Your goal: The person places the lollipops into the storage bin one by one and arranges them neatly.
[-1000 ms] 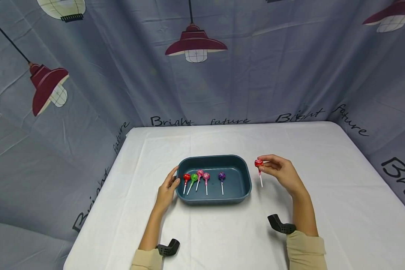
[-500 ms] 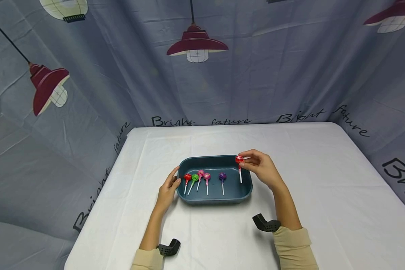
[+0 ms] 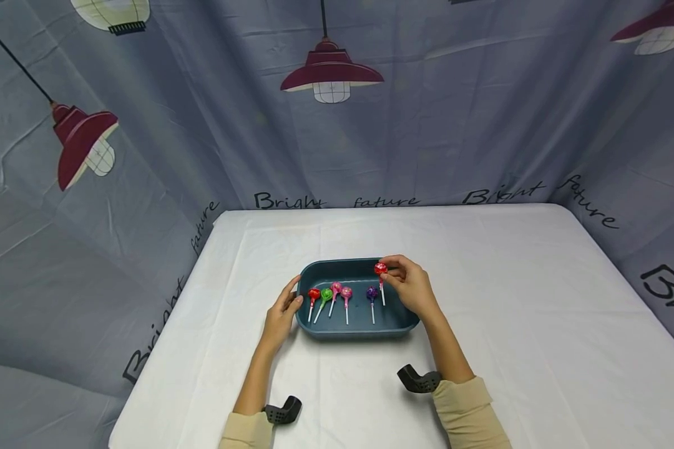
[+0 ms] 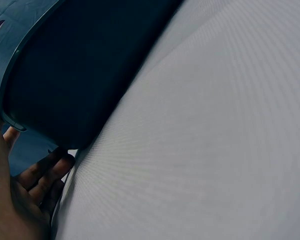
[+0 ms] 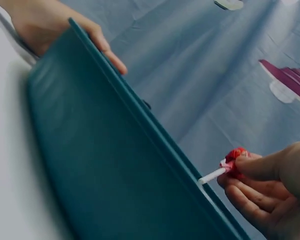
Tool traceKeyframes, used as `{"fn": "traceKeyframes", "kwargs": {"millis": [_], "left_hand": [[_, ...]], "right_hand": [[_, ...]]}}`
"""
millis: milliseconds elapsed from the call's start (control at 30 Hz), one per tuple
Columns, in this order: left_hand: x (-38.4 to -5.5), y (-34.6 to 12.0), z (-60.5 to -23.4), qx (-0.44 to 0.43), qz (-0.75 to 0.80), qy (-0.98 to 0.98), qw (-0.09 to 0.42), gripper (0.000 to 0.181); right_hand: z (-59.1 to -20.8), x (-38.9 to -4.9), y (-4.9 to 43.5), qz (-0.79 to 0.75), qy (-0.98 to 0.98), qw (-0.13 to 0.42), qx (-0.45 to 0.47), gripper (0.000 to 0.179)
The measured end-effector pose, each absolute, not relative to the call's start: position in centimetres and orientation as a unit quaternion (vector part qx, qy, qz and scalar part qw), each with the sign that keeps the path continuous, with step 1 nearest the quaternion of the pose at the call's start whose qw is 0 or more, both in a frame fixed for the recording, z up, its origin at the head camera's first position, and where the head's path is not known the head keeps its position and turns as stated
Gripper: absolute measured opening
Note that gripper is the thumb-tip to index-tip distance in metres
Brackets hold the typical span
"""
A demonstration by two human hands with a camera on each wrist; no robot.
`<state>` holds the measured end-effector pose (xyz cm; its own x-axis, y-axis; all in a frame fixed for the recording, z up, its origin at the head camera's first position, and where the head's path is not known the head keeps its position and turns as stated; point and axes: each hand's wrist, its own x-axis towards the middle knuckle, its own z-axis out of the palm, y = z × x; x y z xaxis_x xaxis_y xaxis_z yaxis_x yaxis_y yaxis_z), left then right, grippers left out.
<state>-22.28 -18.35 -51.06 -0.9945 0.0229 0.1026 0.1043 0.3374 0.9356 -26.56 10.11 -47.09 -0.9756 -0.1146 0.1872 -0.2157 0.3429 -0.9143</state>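
A dark teal tray (image 3: 352,333) stands on the white table. Its left end is held by my left hand (image 3: 279,317), thumb at the rim and fingers against the outside; the left wrist view (image 4: 32,185) shows those fingers in shadow. Over the tray's right part, my right hand (image 3: 412,288) pinches a red lollipop (image 3: 380,269) by its wrapped head, white stick pointing down. Below lie a red lollipop (image 3: 314,294), a green lollipop (image 3: 326,295), two pink lollipops (image 3: 346,292) close together, and a purple lollipop (image 3: 372,293) just left of the held one.
A white cloth (image 3: 494,293) covers the table. Grey-blue curtains (image 3: 438,125) printed with lamps and lettering hang behind and at both sides. Each wrist carries a black camera mount (image 3: 419,379).
My right hand has carried the red lollipop leftward, from beside the tray to above its inside near the purple one. The left hand stays at the tray's left end.
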Motion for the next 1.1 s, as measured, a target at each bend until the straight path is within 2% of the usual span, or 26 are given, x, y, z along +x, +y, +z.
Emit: {"fn": "traceKeyframes", "kwargs": {"millis": [267,500,700,1100], "left_hand": [[-22.3,-18.3,-51.3,-0.035,-0.575,-0.817,0.031,0.045],[-23.1,-19.0,-53.5,-0.024,-0.586,-0.809,0.034,0.044],[-22.1,-18.4,-51.0,-0.033,-0.583,-0.812,0.026,0.045],[-22.1,-18.3,-51.0,-0.030,-0.582,-0.812,0.022,0.045]], "right_hand": [[-47.6,-26.2,9.0,0.552,-0.832,0.027,0.050,0.026],[-48.3,-26.0,8.2,0.520,-0.854,0.021,-0.008,0.024],[-48.7,-25.9,7.8,0.485,-0.874,0.027,-0.026,0.022],[-49.3,-26.1,7.7,0.427,-0.904,0.026,-0.024,0.019]]}}
